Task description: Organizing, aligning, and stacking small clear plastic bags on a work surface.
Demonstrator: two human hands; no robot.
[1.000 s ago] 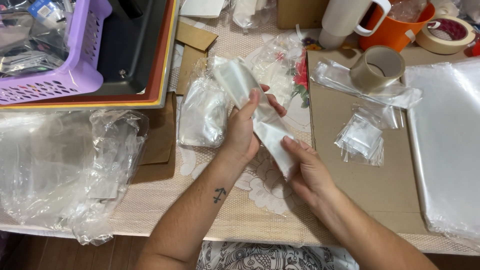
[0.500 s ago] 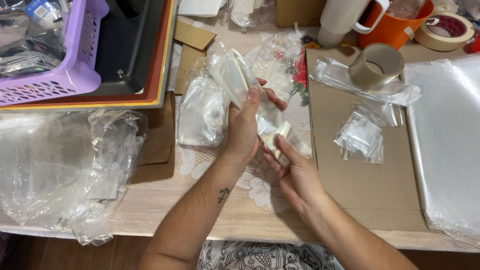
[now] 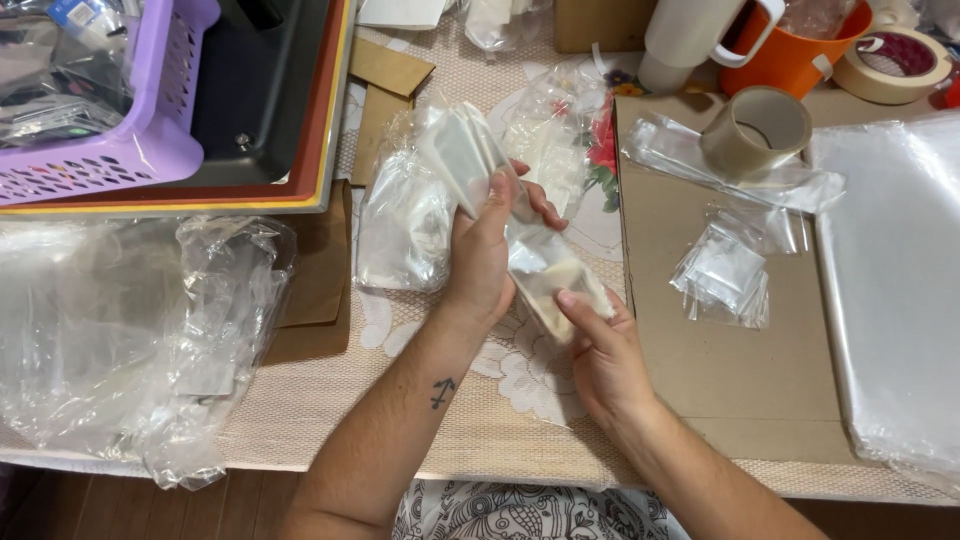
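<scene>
Both hands hold a long clear plastic sleeve [image 3: 470,160] with flat white pieces inside, tilted over the middle of the table. My left hand [image 3: 485,250] grips the sleeve around its middle, thumb on top. My right hand [image 3: 600,350] pinches the lower end, where a cream-coloured flat piece [image 3: 555,285] shows through the plastic. A filled clear bag [image 3: 405,225] lies on the table just left of my left hand.
A purple basket [image 3: 110,150] sits in stacked trays [image 3: 270,100] at the back left. Crumpled clear plastic [image 3: 130,330] covers the left. A cardboard sheet [image 3: 720,350] on the right bears small clear bags [image 3: 725,275] and a tape roll [image 3: 765,125]. An orange mug [image 3: 800,50] stands behind. Clear sheets [image 3: 895,290] lie far right.
My right hand has slid down to the sleeve's lower end, and the cream piece now shows there. The left hand keeps its grip around the middle.
</scene>
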